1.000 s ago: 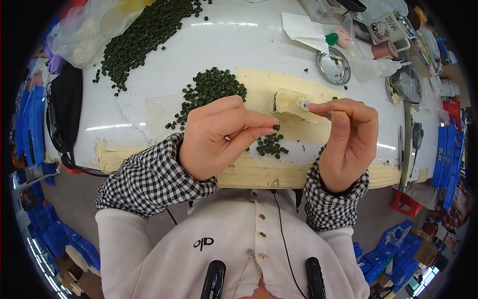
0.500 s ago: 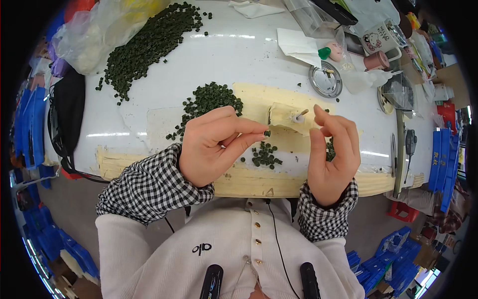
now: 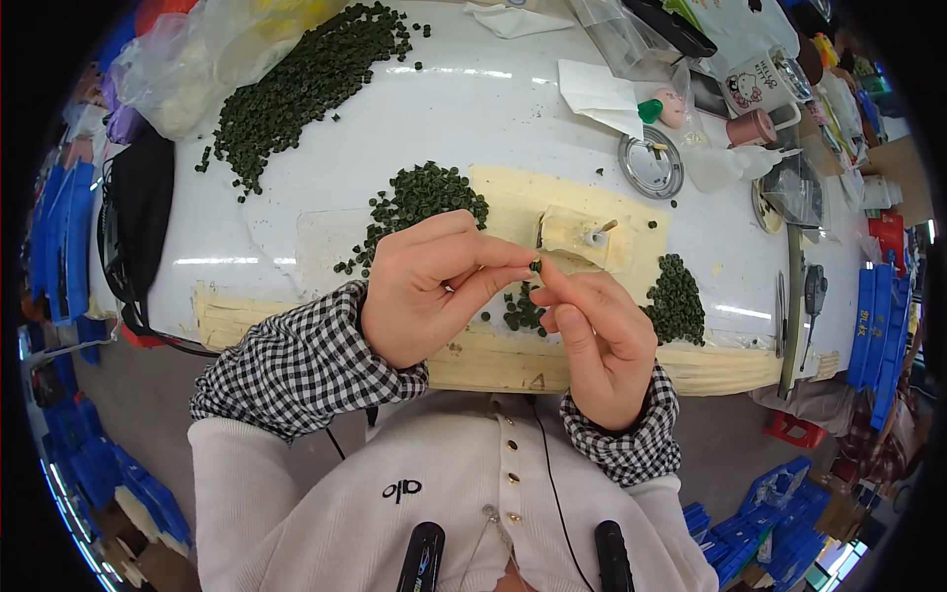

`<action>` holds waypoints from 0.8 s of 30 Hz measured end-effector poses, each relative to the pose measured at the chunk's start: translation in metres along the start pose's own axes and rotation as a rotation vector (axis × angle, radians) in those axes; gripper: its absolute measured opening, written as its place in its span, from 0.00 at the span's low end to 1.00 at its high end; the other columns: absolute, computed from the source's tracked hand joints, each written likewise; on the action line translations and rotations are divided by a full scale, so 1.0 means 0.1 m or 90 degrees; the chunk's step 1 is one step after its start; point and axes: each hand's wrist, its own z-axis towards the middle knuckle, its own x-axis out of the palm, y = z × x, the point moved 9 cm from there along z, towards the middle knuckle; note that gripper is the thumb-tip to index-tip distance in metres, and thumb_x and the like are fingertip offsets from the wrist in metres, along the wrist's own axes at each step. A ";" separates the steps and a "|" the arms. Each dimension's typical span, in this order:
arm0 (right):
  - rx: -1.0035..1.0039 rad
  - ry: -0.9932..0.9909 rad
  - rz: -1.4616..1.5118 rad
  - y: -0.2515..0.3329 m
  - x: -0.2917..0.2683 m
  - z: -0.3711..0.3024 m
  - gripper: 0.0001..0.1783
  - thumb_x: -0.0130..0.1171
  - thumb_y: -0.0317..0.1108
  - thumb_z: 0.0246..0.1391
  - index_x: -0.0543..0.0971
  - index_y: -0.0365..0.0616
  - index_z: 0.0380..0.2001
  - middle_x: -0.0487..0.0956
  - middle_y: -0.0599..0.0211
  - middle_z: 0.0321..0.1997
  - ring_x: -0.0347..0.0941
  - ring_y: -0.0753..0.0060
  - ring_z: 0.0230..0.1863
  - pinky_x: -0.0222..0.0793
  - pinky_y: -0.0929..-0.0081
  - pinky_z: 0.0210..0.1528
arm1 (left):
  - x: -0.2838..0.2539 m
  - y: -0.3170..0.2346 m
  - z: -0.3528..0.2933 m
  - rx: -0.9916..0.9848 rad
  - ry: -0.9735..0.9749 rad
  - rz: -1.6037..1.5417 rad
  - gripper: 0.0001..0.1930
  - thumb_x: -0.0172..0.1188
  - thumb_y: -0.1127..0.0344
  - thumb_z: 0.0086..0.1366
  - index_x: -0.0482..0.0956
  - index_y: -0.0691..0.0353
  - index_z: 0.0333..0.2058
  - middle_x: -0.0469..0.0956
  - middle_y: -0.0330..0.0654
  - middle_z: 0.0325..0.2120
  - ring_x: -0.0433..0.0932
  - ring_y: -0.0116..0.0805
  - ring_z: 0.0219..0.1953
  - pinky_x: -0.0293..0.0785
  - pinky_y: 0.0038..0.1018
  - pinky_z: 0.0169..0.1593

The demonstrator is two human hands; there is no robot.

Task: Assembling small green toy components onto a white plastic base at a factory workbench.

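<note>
Between its thumb and forefinger, my left hand [image 3: 424, 291] pinches a small dark green ring-shaped piece [image 3: 536, 266]. My right hand [image 3: 607, 345] has come in from the other side; its forefinger tip is at the piece, while the thumb stays apart and the other fingers are loosely bent. Beyond the hands is a cream block [image 3: 567, 237] with a short white peg [image 3: 596, 238] and a thin stick on it. Similar green pieces form a heap [image 3: 429, 197] past my left hand, a small group [image 3: 523, 309] under the fingertips and another heap [image 3: 677, 301] right of my right hand.
A large pile of green pieces [image 3: 296, 94] lies far left beside plastic bags [image 3: 187, 84]. A round metal dish [image 3: 651, 163], white paper [image 3: 600, 94], a squeeze bottle [image 3: 725, 166] and a mug [image 3: 755, 84] crowd the far right. Tweezers [image 3: 780, 314] lie at the right.
My right hand has moved left and inward from beside the block, bringing its forefinger to the green piece. My left hand still holds the piece. The right heap has come into fuller view.
</note>
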 end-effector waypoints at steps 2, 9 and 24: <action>-0.008 0.005 -0.007 0.00 0.00 0.01 0.16 0.53 0.22 0.56 0.76 0.35 0.49 0.78 0.58 0.36 0.75 0.69 0.36 0.71 0.80 0.38 | 0.01 0.01 -0.01 -0.009 0.002 -0.014 0.10 0.64 0.77 0.54 0.83 0.62 0.36 0.66 0.36 0.16 0.63 0.24 0.18 0.59 0.21 0.23; -0.020 0.015 -0.003 -0.02 0.01 0.02 0.16 0.54 0.20 0.54 0.77 0.35 0.48 0.78 0.58 0.36 0.76 0.70 0.35 0.72 0.80 0.36 | 0.03 0.02 -0.03 -0.001 0.006 -0.007 0.10 0.63 0.78 0.55 0.83 0.62 0.37 0.69 0.36 0.18 0.65 0.25 0.20 0.60 0.21 0.24; -0.038 -0.039 -0.109 -0.04 -0.14 -0.08 0.15 0.58 0.20 0.51 0.77 0.33 0.45 0.79 0.57 0.35 0.75 0.71 0.30 0.71 0.79 0.34 | 0.17 0.15 0.02 -0.060 0.118 0.010 0.06 0.65 0.73 0.54 0.82 0.64 0.33 0.63 0.36 0.14 0.61 0.26 0.16 0.58 0.24 0.21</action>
